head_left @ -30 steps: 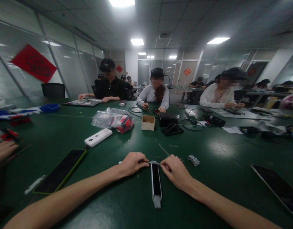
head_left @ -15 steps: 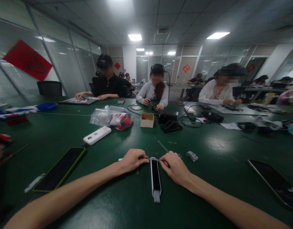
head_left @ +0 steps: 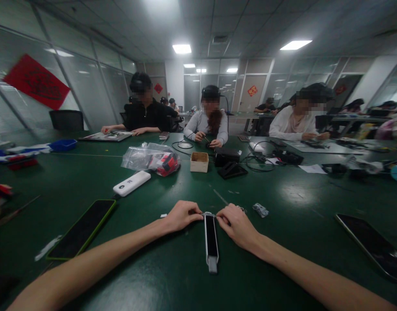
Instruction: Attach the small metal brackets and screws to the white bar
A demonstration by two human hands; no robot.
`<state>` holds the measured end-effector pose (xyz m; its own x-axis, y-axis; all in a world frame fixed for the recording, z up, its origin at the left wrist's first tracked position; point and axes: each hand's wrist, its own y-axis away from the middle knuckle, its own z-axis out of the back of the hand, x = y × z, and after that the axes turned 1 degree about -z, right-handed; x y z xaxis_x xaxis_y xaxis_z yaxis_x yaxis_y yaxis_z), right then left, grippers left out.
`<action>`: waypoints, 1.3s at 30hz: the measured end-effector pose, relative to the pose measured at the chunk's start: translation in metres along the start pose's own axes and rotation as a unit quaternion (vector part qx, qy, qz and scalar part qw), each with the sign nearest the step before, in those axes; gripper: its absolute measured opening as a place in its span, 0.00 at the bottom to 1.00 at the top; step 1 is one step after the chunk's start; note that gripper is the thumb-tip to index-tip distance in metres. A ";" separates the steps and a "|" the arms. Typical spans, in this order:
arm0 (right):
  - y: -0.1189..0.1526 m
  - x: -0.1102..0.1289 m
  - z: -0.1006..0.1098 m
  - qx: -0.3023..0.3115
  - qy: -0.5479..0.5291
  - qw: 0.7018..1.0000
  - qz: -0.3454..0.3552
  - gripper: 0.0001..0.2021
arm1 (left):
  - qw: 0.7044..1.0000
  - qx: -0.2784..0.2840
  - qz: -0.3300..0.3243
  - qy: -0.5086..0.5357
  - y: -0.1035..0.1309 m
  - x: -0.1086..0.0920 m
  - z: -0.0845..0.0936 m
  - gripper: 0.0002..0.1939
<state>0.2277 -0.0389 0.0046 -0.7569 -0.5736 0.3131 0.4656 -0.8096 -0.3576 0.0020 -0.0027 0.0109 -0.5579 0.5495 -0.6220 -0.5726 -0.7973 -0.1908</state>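
Device: slim, black-faced, pale-rimmed (head_left: 211, 237); on the bench (head_left: 172, 276) between the two hands, long side running away from the wearer, a grey tab (head_left: 212, 264) at its near end.
Left hand: thumb and fingertips (head_left: 184, 215) pinched together on the device's far end, at its left edge; the exact part gripped is too small to tell.
Right hand: pinching the same end from the right edge (head_left: 235, 222), the fingers curled under; the exact part is hidden here too.
Close by: a crumpled wrapper (head_left: 260, 210) right of the right hand; a white scrap (head_left: 163, 215) beside the left wrist.
Left side: a green-edged phone (head_left: 82, 229), a white strip (head_left: 48, 247) at its outer edge, and a power bank (head_left: 132, 183) beyond its far end.
Right side: a dark-screened tablet (head_left: 370, 246), well apart from the right arm.
Farther out: a clear bag (head_left: 149, 159) with red and black contents, a small open box (head_left: 199, 166), a black stand (head_left: 232, 170), a blue tray (head_left: 63, 145) far left.
Across the bench: three seated people, in black (head_left: 146, 114), grey (head_left: 205, 125) and white (head_left: 292, 125), hands at their own work.
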 end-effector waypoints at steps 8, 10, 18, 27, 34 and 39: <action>0.001 -0.001 0.000 0.002 -0.026 1.000 0.005 0.07 | 1.000 0.008 -0.005 -0.005 -0.002 -0.002 0.001 0.06; 0.001 -0.001 0.000 0.000 -0.026 1.000 0.006 0.07 | 1.000 0.006 -0.005 -0.003 -0.002 -0.003 0.001 0.06; 0.001 0.000 0.001 0.001 -0.029 1.000 0.002 0.05 | 1.000 0.009 -0.003 -0.001 -0.001 -0.004 0.002 0.09; 0.000 0.002 0.003 0.005 -0.018 1.000 0.004 0.05 | 0.999 0.011 -0.030 -0.023 -0.002 0.000 0.001 0.11; 0.001 -0.001 -0.001 0.006 -0.025 1.000 0.004 0.05 | 0.996 0.026 -0.045 -0.076 -0.002 0.000 0.000 0.08; 0.000 -0.001 -0.001 0.007 -0.029 1.000 0.004 0.05 | 0.995 0.029 -0.047 -0.078 -0.001 -0.002 0.001 0.06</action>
<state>0.2284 -0.0382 0.0030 -0.7249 -0.5867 0.3609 0.4793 -0.8059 -0.3476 0.0034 -0.0026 0.0130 -0.5841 0.6571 -0.4765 -0.6577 -0.7272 -0.1965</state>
